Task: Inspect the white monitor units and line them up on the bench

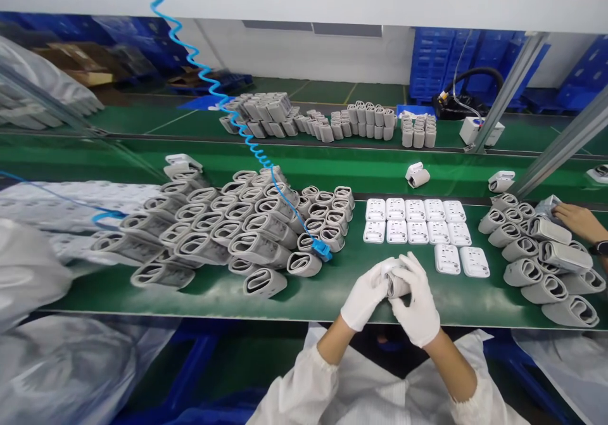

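Observation:
My left hand [365,296] and my right hand [418,304], both in white gloves, close around a rolled grey cuff [397,285] just above the front of the green bench [332,301]. A white part shows at the top of the cuff, between my fingers, and is mostly covered by them. Beyond my hands lie several flat white square housings [417,232] in rows, with small dark marks on their faces. To my left stand many rolled grey cuffs [259,241], packed close together on the bench.
A coiled blue hose [204,73] hangs down to a blue fitting [322,249] over the left cuffs. More cuffs [527,266] stand at the right, where another person's hand [582,222] reaches in. Several cuffs [370,121] line the back shelf. A metal post [510,89] rises at right.

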`<state>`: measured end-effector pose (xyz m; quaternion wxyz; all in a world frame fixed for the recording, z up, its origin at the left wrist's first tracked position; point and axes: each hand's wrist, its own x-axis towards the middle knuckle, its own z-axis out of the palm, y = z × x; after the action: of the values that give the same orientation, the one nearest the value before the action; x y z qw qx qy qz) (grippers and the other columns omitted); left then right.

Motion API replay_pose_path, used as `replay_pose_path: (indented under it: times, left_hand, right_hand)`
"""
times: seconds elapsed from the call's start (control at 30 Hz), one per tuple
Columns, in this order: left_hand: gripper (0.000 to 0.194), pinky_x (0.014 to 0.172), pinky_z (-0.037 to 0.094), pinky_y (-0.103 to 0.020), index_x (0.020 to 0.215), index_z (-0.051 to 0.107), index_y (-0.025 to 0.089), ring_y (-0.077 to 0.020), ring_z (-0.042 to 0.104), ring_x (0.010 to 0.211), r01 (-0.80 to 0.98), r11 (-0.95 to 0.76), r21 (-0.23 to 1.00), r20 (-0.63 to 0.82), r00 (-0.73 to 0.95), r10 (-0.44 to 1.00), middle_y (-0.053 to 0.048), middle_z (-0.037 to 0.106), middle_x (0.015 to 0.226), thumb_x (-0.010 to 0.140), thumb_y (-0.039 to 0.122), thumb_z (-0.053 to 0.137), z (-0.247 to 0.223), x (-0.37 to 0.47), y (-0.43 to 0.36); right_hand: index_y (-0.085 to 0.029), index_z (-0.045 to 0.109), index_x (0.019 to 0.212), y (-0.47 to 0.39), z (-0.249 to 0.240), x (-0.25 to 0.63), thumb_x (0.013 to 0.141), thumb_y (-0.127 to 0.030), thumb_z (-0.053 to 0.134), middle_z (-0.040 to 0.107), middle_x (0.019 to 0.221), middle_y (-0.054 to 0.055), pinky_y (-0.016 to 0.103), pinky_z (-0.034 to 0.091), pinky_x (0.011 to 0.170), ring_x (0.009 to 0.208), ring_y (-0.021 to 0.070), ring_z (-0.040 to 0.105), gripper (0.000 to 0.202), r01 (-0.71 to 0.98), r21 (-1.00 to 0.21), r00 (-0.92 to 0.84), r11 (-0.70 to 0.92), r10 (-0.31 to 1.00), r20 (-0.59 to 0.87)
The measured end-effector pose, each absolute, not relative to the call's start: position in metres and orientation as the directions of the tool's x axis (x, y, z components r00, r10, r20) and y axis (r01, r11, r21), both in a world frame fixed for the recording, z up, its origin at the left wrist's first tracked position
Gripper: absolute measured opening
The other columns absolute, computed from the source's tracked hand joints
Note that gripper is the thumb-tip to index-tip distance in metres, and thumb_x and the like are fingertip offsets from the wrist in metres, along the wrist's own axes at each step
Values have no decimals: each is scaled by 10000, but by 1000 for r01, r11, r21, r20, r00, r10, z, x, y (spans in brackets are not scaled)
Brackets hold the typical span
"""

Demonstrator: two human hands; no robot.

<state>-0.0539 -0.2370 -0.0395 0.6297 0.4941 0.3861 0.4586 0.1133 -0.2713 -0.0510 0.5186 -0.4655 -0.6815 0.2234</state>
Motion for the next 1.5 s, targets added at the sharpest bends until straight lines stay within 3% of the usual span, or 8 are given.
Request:
replay_pose_path:
  times: [0.17, 0.3, 0.43, 0.53, 0.77, 1.1, 1.37, 1.5]
  left_hand:
    - [540, 1217, 500, -522, 1294, 808, 170, -381, 704, 1316, -95, 97, 991, -62, 324, 944, -154, 788, 1379, 903, 542, 838, -45, -65, -233]
    - [446, 1099, 560, -476, 1256, 822, 182, -337, 740, 1161, -11, 108, 994, -99, 317, 943, -121, 826, 1252, 915, 470, 812, -40, -68, -235]
    - [421, 1150, 540, -483, 1249, 828, 215, -352, 729, 1248, -3, 108, 994, -103, 261, 960, -110, 818, 1311, 926, 485, 823, -31, -66, -239]
    - [446, 1176, 534, -501, 1259, 824, 216, -371, 728, 1287, -45, 131, 990, -114, 279, 953, -118, 814, 1339, 906, 488, 849, -29, -69, -238]
    - [361, 1166, 537, -488, 1192, 848, 215, -361, 741, 1239, 27, 55, 998, -61, 342, 938, -111, 828, 1297, 927, 458, 828, -29, -77, -234]
    - [357, 1112, 568, -479, 1170, 834, 202, -352, 755, 1185, 8, 125, 992, -122, 295, 948, -119, 833, 1267, 882, 411, 870, -34, -75, -235]
    - [335, 1094, 577, -451, 1110, 811, 186, -334, 765, 1152, 28, 158, 987, -160, 268, 950, -111, 842, 1188, 850, 391, 866, -37, -77, -234]
    - [345, 1068, 593, -433, 1104, 787, 173, -305, 777, 1092, 42, 200, 979, -204, 266, 942, -106, 844, 1146, 849, 397, 844, -36, -77, -234]
  right_hand:
    - [-300, 668, 1419, -274, -48, 109, 840, 12, 621, 597, 1595, 134, 700, 459, 1268, 1649, 395, 394, 659, 431, -737, -123, 520, 843, 523]
    - [-318, 705, 1414, -274, -47, 115, 839, -6, 661, 597, 1627, 99, 694, 385, 1320, 1683, 383, 334, 656, 324, -797, -177, 509, 861, 477]
    - [-331, 689, 1502, -268, -46, 128, 999, -313, 737, 512, 1728, 80, 652, 326, 1359, 1667, 379, 375, 505, -55, -960, -166, 274, 946, 280]
    - [-326, 688, 1532, -263, -46, 131, 1102, -561, 620, 559, 1697, 80, 579, 362, 1355, 1597, 344, 498, 495, -264, -958, -86, 110, 987, 137]
    - [-290, 790, 1405, -261, -44, 124, 1005, -723, 718, 762, 1455, 92, 514, 458, 1299, 1405, 335, 684, 594, -214, -977, -101, -8, 995, 14]
    - [-282, 820, 1361, -258, -46, 126, 970, -757, 724, 761, 1452, 93, 521, 502, 1269, 1391, 345, 693, 623, -105, -994, -41, -27, 999, -23]
    - [-287, 762, 1437, -254, -49, 136, 972, -707, 775, 716, 1524, 99, 541, 506, 1274, 1437, 345, 666, 627, -177, -978, -204, -110, 976, -73]
    - [-257, 666, 1539, -256, -55, 139, 919, -655, 874, 638, 1612, 143, 556, 443, 1315, 1499, 362, 608, 766, -220, -970, -310, -105, 950, -32]
